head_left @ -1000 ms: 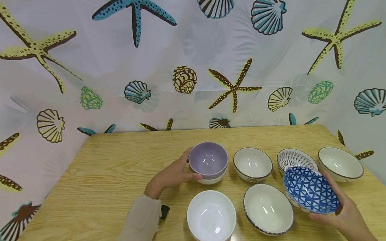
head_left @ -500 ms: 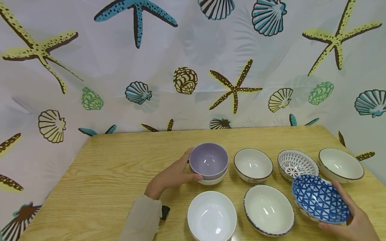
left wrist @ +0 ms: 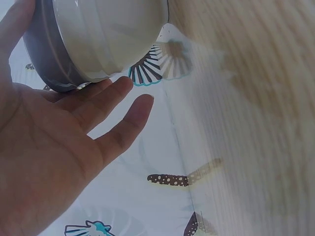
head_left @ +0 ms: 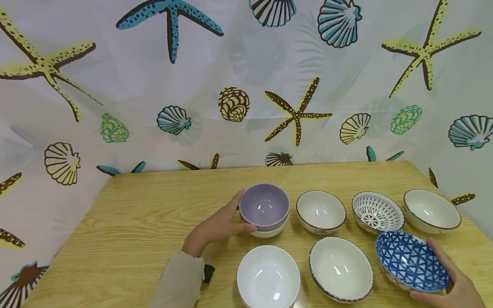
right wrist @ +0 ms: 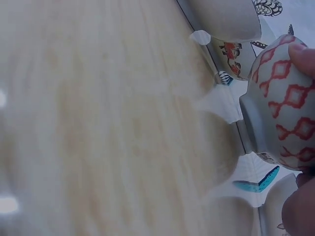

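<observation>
My left hand [head_left: 217, 225] holds a purple bowl [head_left: 264, 206], thumb in front and fingers behind its left side. Under it, a white bowl [head_left: 270, 233] shows as a thin band. In the left wrist view, the purple bowl's rim [left wrist: 47, 54] lies against my fingers, while the lower fingers extend below it. At the right, my right hand [head_left: 460, 285] grips a tilted bowl with a blue triangle pattern inside [head_left: 412, 262]. Its outside carries red diamonds [right wrist: 288, 101] in the right wrist view. Whether its foot touches the table I cannot tell.
A white bowl [head_left: 268, 276] and a cream bowl with a speckled rim [head_left: 341, 268] stand in front. Behind are a dark-rimmed cream bowl [head_left: 321, 209], a black-and-white patterned bowl [head_left: 377, 210] and another cream bowl [head_left: 431, 209]. A shell-print cloth [head_left: 208, 141] backs the wooden table [head_left: 154, 205].
My right hand has brought the blue-patterned bowl down and toward the front right, uncovering the black-and-white bowl behind it. The left hand stays on the purple bowl.
</observation>
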A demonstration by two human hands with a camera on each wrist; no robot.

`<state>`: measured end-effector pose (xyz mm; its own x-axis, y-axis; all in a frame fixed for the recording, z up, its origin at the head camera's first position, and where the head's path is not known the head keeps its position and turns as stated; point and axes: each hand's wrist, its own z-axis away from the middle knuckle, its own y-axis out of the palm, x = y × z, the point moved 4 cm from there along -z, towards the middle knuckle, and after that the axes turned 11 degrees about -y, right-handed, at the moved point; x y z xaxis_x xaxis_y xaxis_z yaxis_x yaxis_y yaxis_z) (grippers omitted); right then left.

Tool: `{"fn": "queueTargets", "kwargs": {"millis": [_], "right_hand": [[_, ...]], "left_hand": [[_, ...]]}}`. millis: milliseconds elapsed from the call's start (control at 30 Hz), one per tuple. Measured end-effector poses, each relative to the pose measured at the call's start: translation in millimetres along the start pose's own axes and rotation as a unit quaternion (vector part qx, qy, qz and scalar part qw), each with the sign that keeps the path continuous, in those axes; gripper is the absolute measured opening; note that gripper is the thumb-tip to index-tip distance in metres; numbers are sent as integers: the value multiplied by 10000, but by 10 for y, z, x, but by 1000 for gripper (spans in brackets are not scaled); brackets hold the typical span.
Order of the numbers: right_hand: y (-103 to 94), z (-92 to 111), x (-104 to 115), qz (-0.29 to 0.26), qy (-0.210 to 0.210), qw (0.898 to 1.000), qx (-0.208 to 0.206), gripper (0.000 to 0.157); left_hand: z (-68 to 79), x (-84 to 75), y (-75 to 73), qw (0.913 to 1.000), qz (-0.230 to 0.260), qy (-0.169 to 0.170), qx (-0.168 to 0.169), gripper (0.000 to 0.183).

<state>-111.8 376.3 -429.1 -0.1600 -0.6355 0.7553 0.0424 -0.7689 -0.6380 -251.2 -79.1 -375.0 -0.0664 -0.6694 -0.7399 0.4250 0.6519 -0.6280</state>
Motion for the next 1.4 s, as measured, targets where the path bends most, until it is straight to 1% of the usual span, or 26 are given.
{"fn": "queueTargets", "kwargs": {"millis": [200,633,800,933,1067,1267,1400], "right_hand": [[19,-14,-63,17,236,9993,276,123],[23,-23,-89,16,399,9979,503,125],[26,-24,-78,-117,461,9969,623,124],[21,-33,-74,-84,324,9972,666,125],[13,-49,-99,-92,188,9980,595,126],[-19,-68,-165,34,-159,9987,489,125],[-33,-75,-190,58,-358,9983,451,124]], "left_hand": [[-10,11,-13,9999,-32,82,-61,109],[4,22,3,10000,40,43,-9,110],[6,13,-1,10000,37,30,2,110],[8,7,-10,10000,41,16,-8,109],[11,10,-13,10000,39,-16,0,109],[14,5,-7,9999,43,141,44,110],[20,6,-5,9998,37,179,56,110]]}}
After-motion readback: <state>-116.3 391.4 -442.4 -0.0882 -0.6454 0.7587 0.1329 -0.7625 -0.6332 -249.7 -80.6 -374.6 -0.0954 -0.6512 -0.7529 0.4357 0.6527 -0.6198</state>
